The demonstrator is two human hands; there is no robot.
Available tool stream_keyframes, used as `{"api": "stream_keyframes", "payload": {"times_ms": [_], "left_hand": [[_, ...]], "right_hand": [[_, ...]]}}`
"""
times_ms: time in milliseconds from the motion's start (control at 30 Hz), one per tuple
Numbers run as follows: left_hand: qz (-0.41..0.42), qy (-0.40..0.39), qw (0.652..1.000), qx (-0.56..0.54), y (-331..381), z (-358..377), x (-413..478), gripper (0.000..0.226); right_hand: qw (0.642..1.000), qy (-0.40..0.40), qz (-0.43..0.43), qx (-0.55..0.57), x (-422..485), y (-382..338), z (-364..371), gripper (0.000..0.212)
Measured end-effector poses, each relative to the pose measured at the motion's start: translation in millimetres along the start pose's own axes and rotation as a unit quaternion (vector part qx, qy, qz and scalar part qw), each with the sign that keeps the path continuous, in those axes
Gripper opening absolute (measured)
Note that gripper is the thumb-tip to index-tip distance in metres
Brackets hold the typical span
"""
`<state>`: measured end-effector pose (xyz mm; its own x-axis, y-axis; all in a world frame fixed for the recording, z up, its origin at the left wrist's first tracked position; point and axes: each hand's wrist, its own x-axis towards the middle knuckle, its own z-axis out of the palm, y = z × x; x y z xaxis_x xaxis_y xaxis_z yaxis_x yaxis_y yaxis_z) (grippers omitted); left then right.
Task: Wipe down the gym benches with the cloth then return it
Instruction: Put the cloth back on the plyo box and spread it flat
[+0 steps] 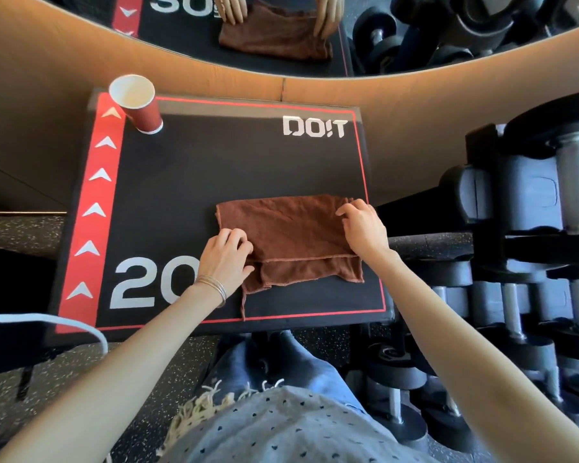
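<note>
1. Near: the left hand [228, 253] and right hand [361, 228], fingers curled, pinch the cloth [288, 228] at its side edges.
2. The cloth lies folded on the black box [181, 182], right of middle.
3. The folding suggests wiping is likely finished, with the return still pending.
4. Far left corner: a red cup [137, 105].

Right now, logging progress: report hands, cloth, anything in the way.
Left hand, right hand pinch cloth edges. Cloth folded on platform. Paper cup far corner, apart.
</note>
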<state>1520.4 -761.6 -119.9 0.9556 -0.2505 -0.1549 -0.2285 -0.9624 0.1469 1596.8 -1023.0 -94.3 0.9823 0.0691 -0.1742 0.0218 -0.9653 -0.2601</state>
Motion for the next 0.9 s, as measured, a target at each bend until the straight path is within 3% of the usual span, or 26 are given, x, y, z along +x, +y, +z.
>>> {"api": "stream_keyframes", "payload": {"times_ms": [100,300,367,467,533,633,700,800,900], "left_hand": [[0.023,0.013,0.999,0.026,-0.4,-5.4,5.7,0.014],[0.07,-0.13,0.975,0.164,-14.3,-20.5,16.6,0.021],[0.066,-0.149,0.969,0.186,-14.7,-28.2,20.0,0.023],[0.046,-0.096,0.987,0.12,0.6,-33.8,31.5,0.033],[0.0,-0.071,0.997,0.009,14.3,-30.5,37.2,0.04],[-0.063,-0.148,0.984,-0.073,33.0,-13.5,35.4,0.071],[-0.06,-0.18,0.981,-0.041,37.8,-1.0,30.9,0.085],[-0.05,-0.164,0.985,-0.008,35.0,9.9,31.7,0.089],[-0.032,-0.17,0.985,0.003,30.6,7.4,50.0,0.089]], "right_hand": [[0.998,-0.012,0.057,0.026,11.7,4.6,7.9,0.036],[0.998,-0.05,0.043,-0.019,23.9,10.3,9.1,0.026],[0.998,-0.015,0.063,-0.006,25.2,8.7,7.2,0.024],[0.988,0.094,0.119,-0.031,21.6,1.2,2.8,0.027],[0.992,0.103,0.048,-0.059,13.4,-11.0,4.4,0.037],[0.993,-0.031,-0.102,-0.052,-12.3,-31.8,25.1,0.051],[0.985,-0.129,-0.088,-0.08,-27.0,-33.1,41.5,0.06],[0.978,-0.142,-0.074,-0.137,-30.6,-24.1,52.7,0.065],[0.98,-0.142,-0.062,-0.126,-16.5,-19.3,50.9,0.065]]}}
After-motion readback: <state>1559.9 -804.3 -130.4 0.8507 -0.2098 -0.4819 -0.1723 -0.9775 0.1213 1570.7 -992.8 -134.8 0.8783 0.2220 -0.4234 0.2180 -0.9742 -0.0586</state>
